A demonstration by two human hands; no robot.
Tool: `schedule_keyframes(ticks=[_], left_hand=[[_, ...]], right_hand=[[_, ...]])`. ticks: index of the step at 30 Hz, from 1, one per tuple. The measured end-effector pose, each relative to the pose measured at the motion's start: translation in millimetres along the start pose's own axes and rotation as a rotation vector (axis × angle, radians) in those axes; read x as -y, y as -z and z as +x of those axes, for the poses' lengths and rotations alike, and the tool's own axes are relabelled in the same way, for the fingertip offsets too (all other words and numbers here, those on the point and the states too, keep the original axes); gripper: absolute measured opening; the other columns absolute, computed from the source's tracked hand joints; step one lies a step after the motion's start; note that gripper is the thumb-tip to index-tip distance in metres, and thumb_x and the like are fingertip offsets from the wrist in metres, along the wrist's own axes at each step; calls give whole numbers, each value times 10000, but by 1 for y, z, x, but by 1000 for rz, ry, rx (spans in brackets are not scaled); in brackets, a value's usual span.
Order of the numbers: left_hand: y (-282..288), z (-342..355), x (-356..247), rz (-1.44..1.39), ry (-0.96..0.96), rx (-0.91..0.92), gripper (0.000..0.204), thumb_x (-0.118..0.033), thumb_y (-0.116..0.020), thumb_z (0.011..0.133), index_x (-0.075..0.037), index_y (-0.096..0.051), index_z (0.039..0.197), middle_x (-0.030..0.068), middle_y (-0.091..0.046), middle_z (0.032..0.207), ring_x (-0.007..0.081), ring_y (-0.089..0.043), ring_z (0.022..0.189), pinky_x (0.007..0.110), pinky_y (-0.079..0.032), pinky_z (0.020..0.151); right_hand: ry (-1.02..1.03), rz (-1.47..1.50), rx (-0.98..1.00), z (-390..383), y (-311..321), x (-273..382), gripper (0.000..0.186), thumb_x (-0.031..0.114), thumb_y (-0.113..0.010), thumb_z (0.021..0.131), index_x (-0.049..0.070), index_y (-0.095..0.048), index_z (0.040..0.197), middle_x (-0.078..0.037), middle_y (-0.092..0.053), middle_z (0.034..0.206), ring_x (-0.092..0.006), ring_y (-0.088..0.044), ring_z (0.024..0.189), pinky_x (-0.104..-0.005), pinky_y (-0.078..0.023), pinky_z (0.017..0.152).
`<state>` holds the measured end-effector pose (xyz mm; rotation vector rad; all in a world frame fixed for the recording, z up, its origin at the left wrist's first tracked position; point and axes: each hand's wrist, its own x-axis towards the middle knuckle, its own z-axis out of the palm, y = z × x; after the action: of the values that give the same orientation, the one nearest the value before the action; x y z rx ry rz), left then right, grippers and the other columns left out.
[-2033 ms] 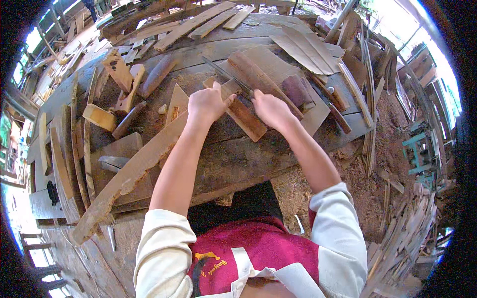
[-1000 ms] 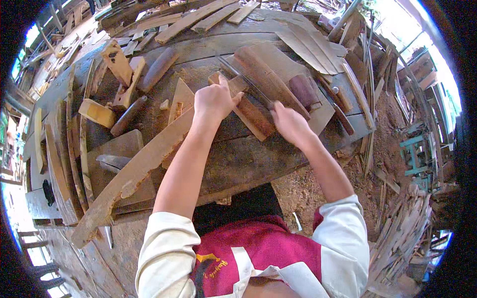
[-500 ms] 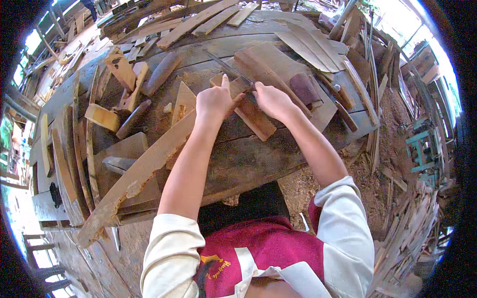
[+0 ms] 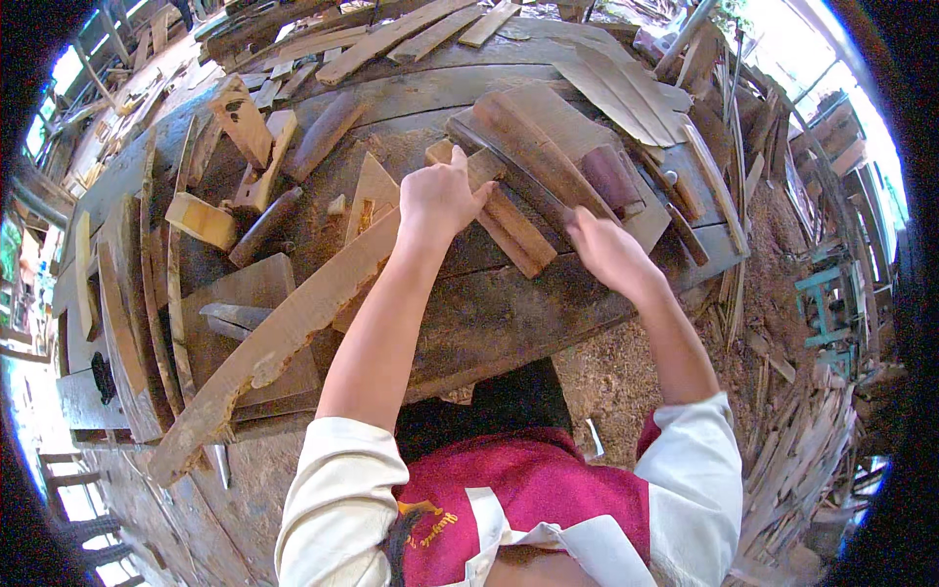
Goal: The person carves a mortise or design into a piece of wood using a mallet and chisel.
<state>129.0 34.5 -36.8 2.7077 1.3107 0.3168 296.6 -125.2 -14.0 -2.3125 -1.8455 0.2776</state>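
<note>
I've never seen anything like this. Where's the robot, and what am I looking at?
There is no robot here: these are a person's bare hands. The view looks down from a wide camera on that person's head, which is why straight edges bend.

The left hand is on a brown wooden block; its grip is partly hidden. The right hand holds one end of a long, thin, dark tool slanting beside it.

Around them on the wooden bench lie a long rough-edged board, a pale block and other wood pieces.
</note>
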Motion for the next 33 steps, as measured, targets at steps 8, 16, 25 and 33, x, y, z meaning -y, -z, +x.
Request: schedule_keyframes(ticks=[8, 16, 25, 33], left_hand=[[4, -1, -5, 30, 46, 58, 656, -576, -519, 782, 10, -502, 1076, 140, -660, 797, 256, -654, 767, 361, -514, 641], [2, -1, -1, -99, 77, 0, 570, -567, -573, 748, -16, -505, 878, 153, -650, 759, 292, -649, 733, 382, -515, 622], [3, 1, 0, -72, 89, -12, 529, -528, -608, 741, -14, -549, 851, 142, -651, 740, 275, -652, 722, 375, -520, 627], [3, 1, -3, -21, 47, 0, 565, -561, -555, 765, -8, -552, 878, 187, -645, 761, 322, -642, 757, 412, -513, 658]], right_hand=[[19, -15, -55, 73, -31, 18, 236, 217, -369, 894, 8, -462, 953, -252, -608, 791, -429, -590, 768, -525, -455, 675], [-151, 18, -13, -20, -35, -12, 237, 261, -398, 912, 30, -420, 956, -257, -599, 748, -439, -580, 726, -535, -449, 643], [-103, -112, 84, -8, 14, -2, 246, 235, -391, 912, -4, -447, 926, -235, -608, 770, -413, -590, 763, -520, -454, 680], [-54, -17, 49, 38, -11, 14, 222, 186, -361, 897, -7, -464, 938, -239, -616, 803, -392, -606, 806, -498, -468, 704]])
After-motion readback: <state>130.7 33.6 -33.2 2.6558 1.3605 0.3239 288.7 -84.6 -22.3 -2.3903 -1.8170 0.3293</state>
